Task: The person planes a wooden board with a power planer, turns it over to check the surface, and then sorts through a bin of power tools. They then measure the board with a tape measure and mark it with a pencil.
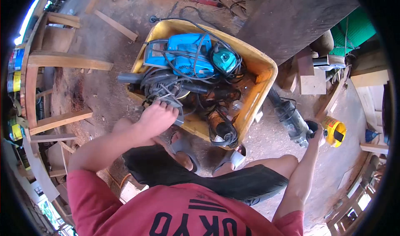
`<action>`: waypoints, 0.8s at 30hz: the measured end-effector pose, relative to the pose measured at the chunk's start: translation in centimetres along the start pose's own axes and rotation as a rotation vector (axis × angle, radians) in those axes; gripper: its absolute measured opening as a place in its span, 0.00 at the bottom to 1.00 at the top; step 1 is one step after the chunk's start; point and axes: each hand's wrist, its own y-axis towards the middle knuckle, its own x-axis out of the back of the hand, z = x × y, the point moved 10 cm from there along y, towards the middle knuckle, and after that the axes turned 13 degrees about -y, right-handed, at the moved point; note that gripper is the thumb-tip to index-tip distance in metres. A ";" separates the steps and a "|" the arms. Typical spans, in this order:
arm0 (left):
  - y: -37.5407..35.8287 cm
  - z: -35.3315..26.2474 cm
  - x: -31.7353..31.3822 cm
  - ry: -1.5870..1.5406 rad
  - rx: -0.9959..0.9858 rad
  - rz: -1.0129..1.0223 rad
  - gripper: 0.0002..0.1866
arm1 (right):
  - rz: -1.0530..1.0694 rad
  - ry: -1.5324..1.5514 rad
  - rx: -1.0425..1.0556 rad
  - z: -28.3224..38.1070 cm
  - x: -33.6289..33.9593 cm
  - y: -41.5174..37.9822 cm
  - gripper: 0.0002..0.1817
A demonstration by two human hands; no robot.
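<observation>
My left hand (158,117) is closed over the near edge of a dark power tool with a flat grey plate (164,84), lying in a yellow plastic bin (260,61). Its exact kind is partly hidden by cords and my fingers. Out to the right, my right hand (317,132) grips the black end of a grey angle grinder (289,118), which is outside the bin. Also in the bin are a blue electric planer (189,55), a teal power tool (224,60) and an orange-and-black power tool (221,123) with its cord wound around it.
A yellow tub (334,132) is just right of my right hand. Wooden frames (68,61) stand on the left. A broad dark board (291,19) and a green roll (354,32) are at upper right. Loose wood strips (116,25) and sawdust lie on the floor.
</observation>
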 end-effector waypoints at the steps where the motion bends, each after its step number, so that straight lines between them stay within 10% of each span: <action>1: 0.0 0.1 1.1 -0.005 -0.051 -0.079 0.07 | 0.137 0.034 0.049 0.0 -0.5 0.4 0.26; 10: -2.2 6.6 9.2 -0.365 0.005 -0.029 0.14 | 0.286 -0.333 -0.016 -1.4 2.1 -3.5 0.35; 17: -8.3 13.1 20.5 -0.820 0.151 -0.509 0.23 | 0.518 -0.443 0.013 -2.1 2.5 -4.3 0.29; 20: -10.8 12.3 25.2 -0.813 0.136 -0.578 0.22 | 0.513 -0.654 -0.090 -2.5 3.4 -3.9 0.34; 22: -11.6 11.2 27.4 -0.768 0.084 -0.561 0.22 | 0.112 -0.915 -0.141 -2.0 6.7 -1.7 0.40; 24: -11.4 8.0 29.4 -0.665 -0.152 -0.549 0.27 | 0.305 -0.499 0.381 4.6 2.8 -3.7 0.45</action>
